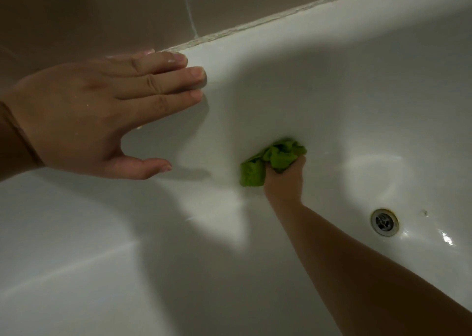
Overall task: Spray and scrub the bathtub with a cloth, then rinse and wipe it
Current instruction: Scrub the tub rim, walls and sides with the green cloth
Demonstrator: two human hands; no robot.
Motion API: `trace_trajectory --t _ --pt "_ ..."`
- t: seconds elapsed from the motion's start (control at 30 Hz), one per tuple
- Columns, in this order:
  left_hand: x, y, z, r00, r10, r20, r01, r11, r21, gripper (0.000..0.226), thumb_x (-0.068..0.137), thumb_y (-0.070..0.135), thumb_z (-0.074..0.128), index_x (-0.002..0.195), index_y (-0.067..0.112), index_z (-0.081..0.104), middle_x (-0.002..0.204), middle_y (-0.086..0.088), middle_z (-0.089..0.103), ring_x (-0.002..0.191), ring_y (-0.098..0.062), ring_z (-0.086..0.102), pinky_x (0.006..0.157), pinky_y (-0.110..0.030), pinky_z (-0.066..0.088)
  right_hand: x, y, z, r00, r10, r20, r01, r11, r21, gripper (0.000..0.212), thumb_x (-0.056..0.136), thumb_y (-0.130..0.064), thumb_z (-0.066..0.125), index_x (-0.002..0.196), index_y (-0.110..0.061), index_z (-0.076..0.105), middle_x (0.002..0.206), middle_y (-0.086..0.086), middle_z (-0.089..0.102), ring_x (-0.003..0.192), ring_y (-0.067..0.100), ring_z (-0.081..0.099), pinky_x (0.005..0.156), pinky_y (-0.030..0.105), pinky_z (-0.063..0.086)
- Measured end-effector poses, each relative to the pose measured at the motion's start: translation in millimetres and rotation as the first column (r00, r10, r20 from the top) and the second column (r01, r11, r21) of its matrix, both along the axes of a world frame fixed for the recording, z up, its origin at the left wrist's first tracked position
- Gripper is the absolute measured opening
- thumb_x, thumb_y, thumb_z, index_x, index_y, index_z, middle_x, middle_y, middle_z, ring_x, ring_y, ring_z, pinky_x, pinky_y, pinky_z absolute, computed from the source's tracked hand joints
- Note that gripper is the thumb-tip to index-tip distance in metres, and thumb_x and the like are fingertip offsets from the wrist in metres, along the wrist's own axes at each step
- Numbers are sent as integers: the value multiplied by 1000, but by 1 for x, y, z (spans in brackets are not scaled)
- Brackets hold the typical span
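Hands first: left hand (84, 113) lies flat with straight fingers, thumb spread out below, fingertips on the far rim of the bathtub (332, 85) where it meets the wall; holds nothing. Small droplets or flecks on its back. Right hand (284, 178) reaches down into the tub on an extended arm, fingers curled tight round a bunched green cloth (268, 162), pressing it against the inner far wall of the tub, low, close to where the wall curves into the floor. Part of the cloth sticks out to the left of the fist, part above it.

Tub is white, glossy, with light patches and hard shadows across it. Drain (384, 222) sits on the tub floor to the right of the right forearm, well apart from the cloth: metal ring with a yellowish edge, cross grid inside. Small speck just right of the drain; can't tell what it is. Wet glints near it.

Wall tiles (102, 11) are beige-brown, one pale grout line running down. Sealant seam (255, 25) between tiles and tub rim looks rough and discoloured.
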State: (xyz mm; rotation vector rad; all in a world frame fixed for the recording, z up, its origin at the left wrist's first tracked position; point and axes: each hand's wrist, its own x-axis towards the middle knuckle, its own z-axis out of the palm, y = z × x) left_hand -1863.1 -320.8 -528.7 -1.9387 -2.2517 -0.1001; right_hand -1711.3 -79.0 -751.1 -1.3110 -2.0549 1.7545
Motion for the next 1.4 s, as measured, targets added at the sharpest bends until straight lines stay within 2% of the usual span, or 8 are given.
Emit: trace_trajectory --t 0.2,0.33,0.47,0.63,0.8,1.03,1.27,1.4 --pt "1 7 1 1000 -8 7 8 1000 2 91 87 61 65 154 3 43 164 -12 36 153 -31 33 124 -51 28 -6 1 -10 992 -16 127 28 995 -97 34 90 -2 62 112 -19 42 112 7 59 103 28 63 90 43 57" --pt "1 24 2 1000 -10 -9 10 1000 28 88 88 58 66 153 2 45 162 -13 39 151 -31 37 123 -51 31 -13 -7 33 996 36 -83 -57 966 -254 38 89 2 64 119 -11 44 114 12 61 88 14 60 69 22 54" --pt "-1 45 4 1000 -22 14 22 1000 7 89 89 56 68 153 -1 43 161 -18 39 149 -36 39 115 -59 40 -18 27 91 930 -54 -364 16 994 -107 33 80 -10 73 107 -18 55 100 0 68 88 12 67 79 37 61" --pt "0 55 5 999 -30 10 30 1000 1 89 90 57 65 153 -2 42 162 -18 38 151 -35 36 120 -54 35 -20 36 126 913 -148 -381 112 987 -116 41 86 -16 70 119 -11 46 103 -3 64 91 9 66 90 57 57" --pt "-2 60 7 999 -38 1 38 999 -16 88 99 61 47 157 -4 31 164 -22 31 154 -35 29 128 -45 21 -28 -2 171 881 -48 -471 -29 987 -155 45 89 -7 75 123 -16 46 109 -3 64 94 2 66 85 23 58" --pt "-2 69 6 999 -37 -16 36 999 -32 89 100 62 46 157 -4 31 165 -22 31 153 -36 30 126 -49 25 -35 63 139 878 -257 -404 192 962 -195 60 86 -29 69 129 6 45 104 9 63 93 24 66 88 65 57" --pt "-1 90 7 999 -45 -23 45 998 -33 88 98 58 54 156 -4 33 165 -22 31 153 -37 31 121 -56 33 -26 31 145 908 5 -418 -64 990 -127 46 91 -2 72 116 -30 45 116 -3 61 103 6 64 91 27 56" --pt "-1 96 6 999 -32 -22 31 999 -39 87 98 58 55 157 -3 33 165 -21 31 153 -37 31 121 -56 33 -33 94 140 870 -101 -482 106 994 -17 41 93 1 68 126 -1 44 105 -3 63 94 1 66 85 28 59"
